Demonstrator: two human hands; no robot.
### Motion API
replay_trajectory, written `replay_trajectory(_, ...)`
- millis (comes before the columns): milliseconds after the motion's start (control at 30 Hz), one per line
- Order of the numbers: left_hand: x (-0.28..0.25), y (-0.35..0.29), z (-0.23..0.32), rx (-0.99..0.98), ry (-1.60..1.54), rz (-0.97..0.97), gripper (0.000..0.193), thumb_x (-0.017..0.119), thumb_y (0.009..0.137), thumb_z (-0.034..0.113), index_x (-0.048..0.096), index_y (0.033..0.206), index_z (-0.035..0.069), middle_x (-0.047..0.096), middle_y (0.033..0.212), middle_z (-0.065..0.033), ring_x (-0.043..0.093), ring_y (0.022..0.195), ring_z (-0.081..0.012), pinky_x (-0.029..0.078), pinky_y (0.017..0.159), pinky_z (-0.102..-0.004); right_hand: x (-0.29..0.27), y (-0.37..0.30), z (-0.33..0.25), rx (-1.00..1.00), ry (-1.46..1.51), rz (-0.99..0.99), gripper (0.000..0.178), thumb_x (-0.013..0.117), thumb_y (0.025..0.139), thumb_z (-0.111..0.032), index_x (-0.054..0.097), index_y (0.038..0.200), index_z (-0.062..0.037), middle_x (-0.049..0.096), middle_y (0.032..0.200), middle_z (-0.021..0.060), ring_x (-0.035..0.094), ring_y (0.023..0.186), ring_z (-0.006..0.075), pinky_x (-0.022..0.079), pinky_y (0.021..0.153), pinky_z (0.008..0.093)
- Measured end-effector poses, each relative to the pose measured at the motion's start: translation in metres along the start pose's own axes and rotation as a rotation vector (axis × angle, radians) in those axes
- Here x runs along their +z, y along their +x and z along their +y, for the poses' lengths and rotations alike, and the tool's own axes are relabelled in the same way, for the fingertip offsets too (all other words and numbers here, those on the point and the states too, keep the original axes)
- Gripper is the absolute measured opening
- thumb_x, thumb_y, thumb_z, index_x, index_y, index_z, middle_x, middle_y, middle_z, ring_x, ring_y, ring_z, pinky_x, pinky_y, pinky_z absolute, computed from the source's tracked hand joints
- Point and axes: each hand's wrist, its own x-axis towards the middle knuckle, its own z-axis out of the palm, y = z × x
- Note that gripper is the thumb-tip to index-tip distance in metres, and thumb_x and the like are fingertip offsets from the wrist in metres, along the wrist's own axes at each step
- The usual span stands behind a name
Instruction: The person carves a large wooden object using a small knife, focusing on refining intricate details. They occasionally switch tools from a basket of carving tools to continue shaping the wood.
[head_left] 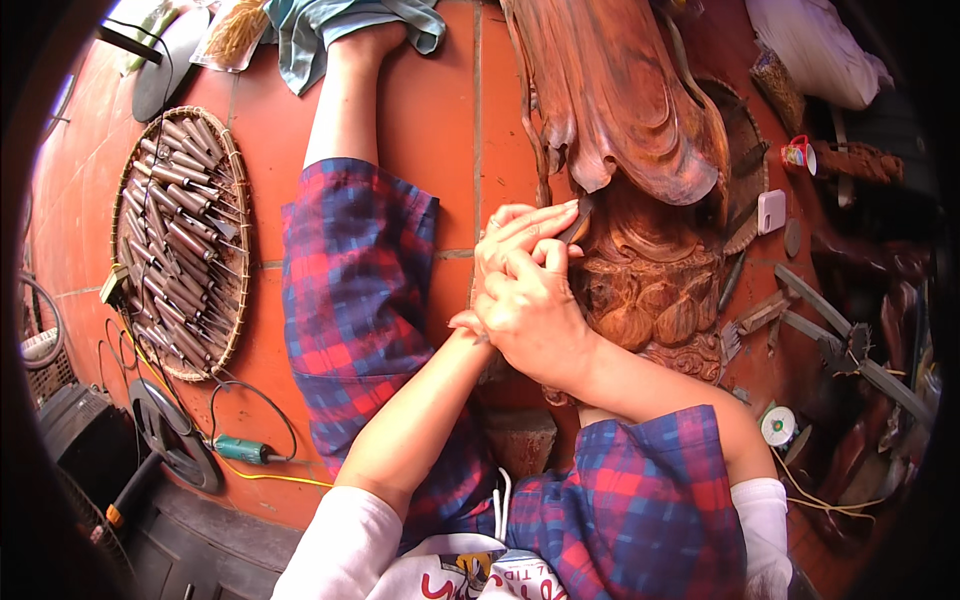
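Observation:
A large carved reddish-brown wooden sculpture [645, 110] lies on the tiled floor, with flowing folds at its far part and a petal-patterned base [655, 300] nearer. My left hand [508, 238] reaches its edge, fingers stretched together toward the wood. Crossing over the left wrist, my right hand [532, 305] has its fingers curled. Between the fingertips of both hands shows a dark, flat, blade-like tool [580, 222] against the carving. The hands hide the rest of this tool, so its handle and exact kind cannot be made out.
At left, a woven oval tray [243, 290] holds many wooden-handled carving chisels [180, 240]. A green power tool [240, 450] with cables lies nearer. On the right are a pale phone-like object [771, 212], a red cup [798, 156], grey metal bars [815, 300] and a white spool [778, 426].

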Motion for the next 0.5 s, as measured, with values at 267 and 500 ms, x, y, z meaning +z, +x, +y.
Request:
replay_trajectory(267, -0.007, -0.002, 0.011, -0.307, -0.210, -0.068, 0.037, 0.065, 0.086, 0.027, 0.067, 0.116, 0.006, 0.070, 0.114, -0.0086, 0.064, 0.101, -0.0234, 0.051, 0.096, -0.0372, -0.001, 0.018, -0.015, 0.133, -0.215, -0.410, 0.027, 0.060, 0.091, -0.017, 0.061, 0.108, 0.0041, 0.066, 0.127, 0.0304, 0.059, 0.127, 0.0423, 0.053, 0.092, 0.0489)
replay_trajectory(500, 0.002, -0.018, 0.001, -0.084, -0.213, -0.137, 0.038, 0.060, 0.090, 0.027, 0.065, 0.124, 0.010, 0.067, 0.111, -0.0067, 0.062, 0.109, -0.0209, 0.048, 0.099, -0.0338, 0.020, 0.011, -0.041, 0.393, -0.775, -0.447, 0.032, 0.059, 0.093, -0.023, 0.060, 0.106, 0.0062, 0.066, 0.123, 0.0305, 0.060, 0.126, 0.0405, 0.052, 0.094, 0.0473)
